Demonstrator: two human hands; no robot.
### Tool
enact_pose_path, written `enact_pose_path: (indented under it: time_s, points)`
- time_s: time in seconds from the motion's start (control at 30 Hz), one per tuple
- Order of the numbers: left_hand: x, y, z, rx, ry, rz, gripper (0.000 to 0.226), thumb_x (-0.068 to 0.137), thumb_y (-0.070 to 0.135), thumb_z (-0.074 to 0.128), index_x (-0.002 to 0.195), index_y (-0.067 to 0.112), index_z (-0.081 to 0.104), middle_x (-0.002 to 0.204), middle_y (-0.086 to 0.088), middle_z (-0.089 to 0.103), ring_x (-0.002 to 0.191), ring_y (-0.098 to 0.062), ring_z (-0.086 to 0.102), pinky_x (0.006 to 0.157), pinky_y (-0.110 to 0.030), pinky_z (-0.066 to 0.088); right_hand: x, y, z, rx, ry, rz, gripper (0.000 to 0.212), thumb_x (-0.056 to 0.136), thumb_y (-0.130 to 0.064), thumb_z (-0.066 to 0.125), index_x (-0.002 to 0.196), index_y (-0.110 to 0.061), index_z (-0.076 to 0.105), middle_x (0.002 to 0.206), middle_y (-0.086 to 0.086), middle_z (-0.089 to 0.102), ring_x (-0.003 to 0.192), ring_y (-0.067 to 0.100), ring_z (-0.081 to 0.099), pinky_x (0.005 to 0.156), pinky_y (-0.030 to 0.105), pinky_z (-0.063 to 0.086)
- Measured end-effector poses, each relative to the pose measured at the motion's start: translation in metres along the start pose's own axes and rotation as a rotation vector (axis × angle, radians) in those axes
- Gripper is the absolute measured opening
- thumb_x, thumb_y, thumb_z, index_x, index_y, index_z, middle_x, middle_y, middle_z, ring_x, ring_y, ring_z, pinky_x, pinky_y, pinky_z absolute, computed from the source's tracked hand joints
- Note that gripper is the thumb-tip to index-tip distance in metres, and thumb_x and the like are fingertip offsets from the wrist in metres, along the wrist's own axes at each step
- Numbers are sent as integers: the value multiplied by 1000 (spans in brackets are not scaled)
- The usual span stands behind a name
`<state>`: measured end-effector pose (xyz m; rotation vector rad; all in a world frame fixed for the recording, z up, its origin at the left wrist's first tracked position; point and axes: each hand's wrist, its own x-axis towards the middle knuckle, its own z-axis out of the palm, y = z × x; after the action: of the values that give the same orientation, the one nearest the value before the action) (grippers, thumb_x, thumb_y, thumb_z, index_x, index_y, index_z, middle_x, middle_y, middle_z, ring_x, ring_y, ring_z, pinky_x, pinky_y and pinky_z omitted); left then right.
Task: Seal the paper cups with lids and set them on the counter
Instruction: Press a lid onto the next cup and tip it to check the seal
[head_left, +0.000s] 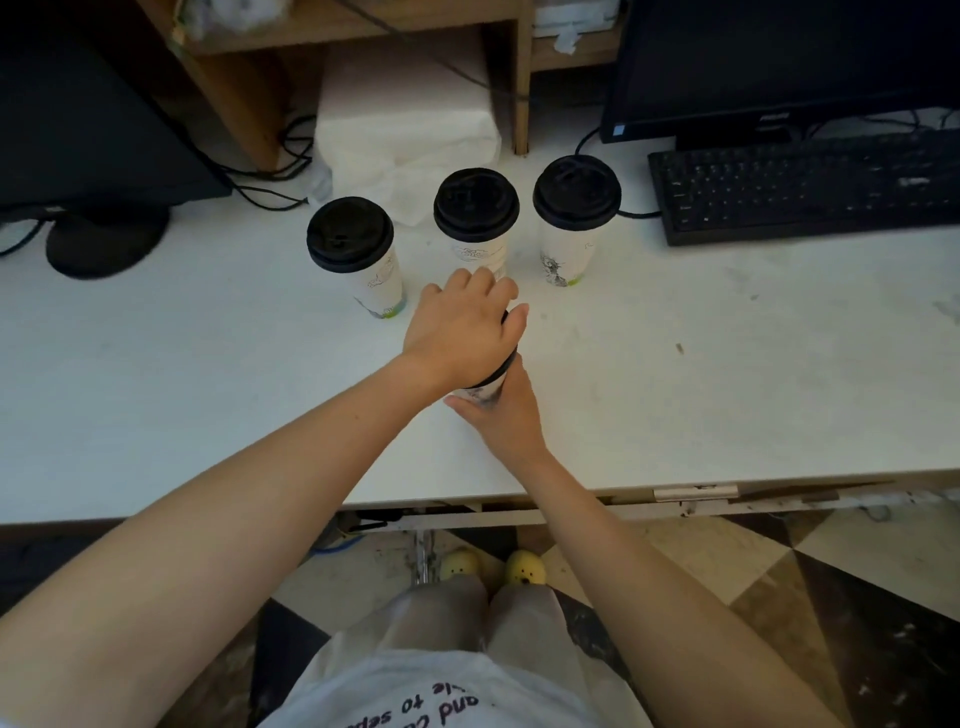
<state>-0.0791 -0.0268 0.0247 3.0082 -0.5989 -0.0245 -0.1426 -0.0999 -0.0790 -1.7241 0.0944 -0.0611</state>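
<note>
Three white paper cups with black lids stand upright in a row on the white counter (675, 395): the left cup (358, 254), the middle cup (476, 218) and the right cup (574, 213). In front of them stands another paper cup (480, 391), mostly hidden by my hands. My left hand (462, 332) lies palm-down over its black lid (503, 370), of which only the rim shows. My right hand (506, 415) wraps around the cup's body from the right side.
A black keyboard (800, 187) and a monitor (779, 62) sit at the back right. A white stack of napkins (410, 130) lies behind the cups under a wooden shelf. A second monitor's base (104, 244) and cables are at the back left.
</note>
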Motion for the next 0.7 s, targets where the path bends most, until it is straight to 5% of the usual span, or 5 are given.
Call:
enact_pose_path:
  time_s: [0.17, 0.43, 0.57, 0.63, 0.7]
  points:
    - [1, 0, -2, 5, -37, 10, 42, 96, 42, 26, 121, 17, 50, 121, -7, 54, 109, -27, 46, 81, -41, 35, 0, 0, 0, 23, -22, 32, 61, 71, -13, 81, 121, -13, 47, 109, -5, 58, 97, -6, 56, 79, 4, 42]
    - [25, 8, -59, -132, -118, 105, 48, 97, 49, 23, 117, 18, 53, 123, -9, 53, 116, -29, 43, 91, -47, 37, 15, -51, -33, -89, 60, -61, 58, 67, -16, 84, 110, -27, 47, 98, -23, 55, 89, -20, 54, 70, 0, 41]
    - [42, 12, -122, -366, 13, 173, 42, 96, 50, 27, 89, 23, 58, 99, -9, 60, 104, -30, 53, 85, -44, 42, 34, -112, -64, -131, 117, -212, 51, 62, -17, 86, 105, -18, 59, 99, -8, 67, 93, 0, 63, 77, 24, 54]
    - [44, 8, -150, -504, 97, 206, 43, 98, 47, 30, 112, 19, 60, 118, -6, 61, 110, -20, 51, 91, -28, 39, 40, -140, -78, -240, 141, -295, 57, 59, -24, 88, 108, -13, 61, 101, 1, 66, 96, 16, 61, 79, 37, 53]
    - [39, 2, -175, -615, 217, 182, 44, 97, 46, 35, 123, 17, 55, 124, -1, 59, 105, -8, 49, 78, -7, 34, 42, -162, -91, -374, 183, -352, 69, 59, -28, 87, 119, -15, 56, 110, 1, 59, 105, 17, 48, 85, 31, 47]
